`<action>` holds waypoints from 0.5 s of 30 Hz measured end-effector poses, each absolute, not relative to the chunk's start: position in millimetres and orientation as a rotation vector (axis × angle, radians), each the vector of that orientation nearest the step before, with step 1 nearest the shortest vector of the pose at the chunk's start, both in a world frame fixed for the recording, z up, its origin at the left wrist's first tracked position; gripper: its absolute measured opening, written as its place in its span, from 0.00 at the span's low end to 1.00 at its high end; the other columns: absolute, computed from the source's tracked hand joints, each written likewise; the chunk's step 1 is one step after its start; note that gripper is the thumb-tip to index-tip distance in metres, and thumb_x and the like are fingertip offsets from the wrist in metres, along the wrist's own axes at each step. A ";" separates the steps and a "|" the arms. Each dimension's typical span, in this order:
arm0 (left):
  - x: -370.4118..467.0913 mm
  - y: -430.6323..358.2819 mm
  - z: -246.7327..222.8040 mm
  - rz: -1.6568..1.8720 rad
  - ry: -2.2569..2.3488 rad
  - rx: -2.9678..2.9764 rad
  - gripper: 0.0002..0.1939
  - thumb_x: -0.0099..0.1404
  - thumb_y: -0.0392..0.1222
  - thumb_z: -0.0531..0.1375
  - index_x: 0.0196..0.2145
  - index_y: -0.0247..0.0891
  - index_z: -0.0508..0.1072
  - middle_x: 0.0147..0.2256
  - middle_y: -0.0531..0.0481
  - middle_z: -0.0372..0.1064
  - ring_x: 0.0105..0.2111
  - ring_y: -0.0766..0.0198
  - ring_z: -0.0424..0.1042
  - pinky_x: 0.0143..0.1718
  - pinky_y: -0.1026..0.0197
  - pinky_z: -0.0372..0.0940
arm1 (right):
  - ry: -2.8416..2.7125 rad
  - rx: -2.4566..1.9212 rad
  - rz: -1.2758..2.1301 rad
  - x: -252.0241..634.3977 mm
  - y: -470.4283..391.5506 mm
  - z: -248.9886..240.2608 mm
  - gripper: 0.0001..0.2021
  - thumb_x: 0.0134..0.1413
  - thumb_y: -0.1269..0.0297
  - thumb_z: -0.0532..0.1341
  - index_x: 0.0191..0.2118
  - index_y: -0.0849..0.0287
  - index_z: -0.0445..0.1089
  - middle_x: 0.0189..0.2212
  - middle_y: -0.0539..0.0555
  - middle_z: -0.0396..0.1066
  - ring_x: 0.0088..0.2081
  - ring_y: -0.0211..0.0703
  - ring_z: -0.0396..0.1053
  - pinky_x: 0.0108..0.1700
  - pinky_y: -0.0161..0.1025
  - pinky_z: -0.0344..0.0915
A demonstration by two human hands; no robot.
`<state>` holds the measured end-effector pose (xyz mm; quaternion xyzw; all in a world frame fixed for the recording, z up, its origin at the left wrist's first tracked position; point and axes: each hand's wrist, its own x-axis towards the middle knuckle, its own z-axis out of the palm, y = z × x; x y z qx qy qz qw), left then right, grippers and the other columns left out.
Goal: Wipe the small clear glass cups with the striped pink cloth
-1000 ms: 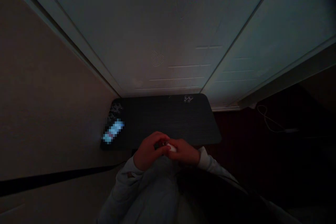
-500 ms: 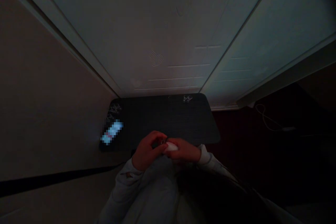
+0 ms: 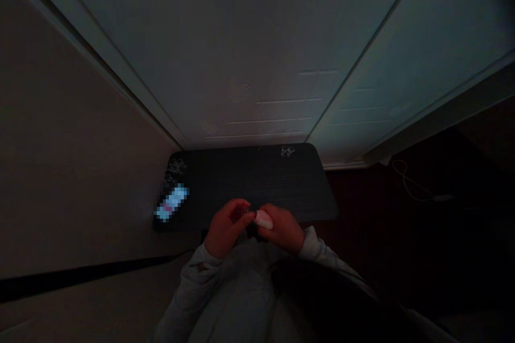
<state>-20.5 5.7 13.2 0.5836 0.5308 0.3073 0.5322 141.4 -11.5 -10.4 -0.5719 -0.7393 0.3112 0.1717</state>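
Observation:
Both my hands meet over the near edge of a dark table (image 3: 241, 171). My right hand (image 3: 285, 229) is closed round a small white object (image 3: 264, 220), rounded and blocky; its kind is too dim to make out. In the curled fingers of my left hand (image 3: 223, 229) sits a small shiny thing (image 3: 246, 211), perhaps metal or clear plastic, mostly hidden by the fingers. My left thumb comes close to the tip of the white object; whether they touch, I cannot tell.
A lit, pixelated phone-shaped object (image 3: 172, 202) lies at the table's left end, beside several small shiny pieces (image 3: 176, 166). A few ring-shaped pieces (image 3: 287, 151) lie at the back right. White panels (image 3: 241, 53) stand behind the table. A pale cable (image 3: 410, 182) runs on the right.
My hands have drawn slightly apart, and the white object has tilted, with its near end swung toward my body. The table pieces have stayed in place. The light looks a little dimmer.

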 end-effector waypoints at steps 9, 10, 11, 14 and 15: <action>-4.7 4.7 16.7 0.695 1.430 1.577 0.11 0.61 0.45 0.47 0.27 0.38 0.63 0.22 0.56 0.59 0.24 0.69 0.61 0.27 0.65 0.57 | -2.160 -1.625 0.647 139.9 -11.6 -10.3 0.09 0.45 0.63 0.56 0.33 0.61 0.65 0.27 0.55 0.69 0.30 0.43 0.66 0.32 0.36 0.56; -3.0 5.1 15.3 0.688 1.433 1.606 0.12 0.61 0.44 0.45 0.25 0.38 0.62 0.21 0.56 0.57 0.22 0.69 0.60 0.26 0.65 0.56 | -2.154 -1.610 0.660 140.6 -11.9 -10.7 0.09 0.45 0.63 0.56 0.33 0.61 0.65 0.27 0.55 0.69 0.30 0.43 0.66 0.33 0.36 0.57; -1.5 5.5 13.5 0.690 1.435 1.624 0.14 0.62 0.44 0.44 0.22 0.38 0.60 0.20 0.57 0.55 0.21 0.69 0.59 0.26 0.65 0.56 | -2.147 -1.597 0.679 141.4 -12.2 -10.9 0.09 0.45 0.63 0.56 0.33 0.61 0.66 0.27 0.55 0.70 0.30 0.43 0.66 0.33 0.36 0.57; 1.1 7.2 5.9 0.700 1.407 1.677 0.15 0.61 0.43 0.42 0.20 0.39 0.58 0.19 0.56 0.55 0.21 0.68 0.59 0.26 0.64 0.57 | -2.116 -1.570 0.744 143.6 -13.8 -10.6 0.10 0.46 0.62 0.57 0.34 0.61 0.66 0.28 0.55 0.70 0.30 0.42 0.67 0.32 0.35 0.59; 1.1 7.5 2.8 0.695 1.389 1.696 0.16 0.61 0.43 0.41 0.20 0.39 0.58 0.19 0.55 0.56 0.22 0.67 0.60 0.27 0.63 0.58 | -2.095 -1.560 0.759 144.1 -14.5 -10.0 0.10 0.46 0.61 0.57 0.35 0.61 0.66 0.28 0.55 0.71 0.30 0.42 0.68 0.33 0.36 0.60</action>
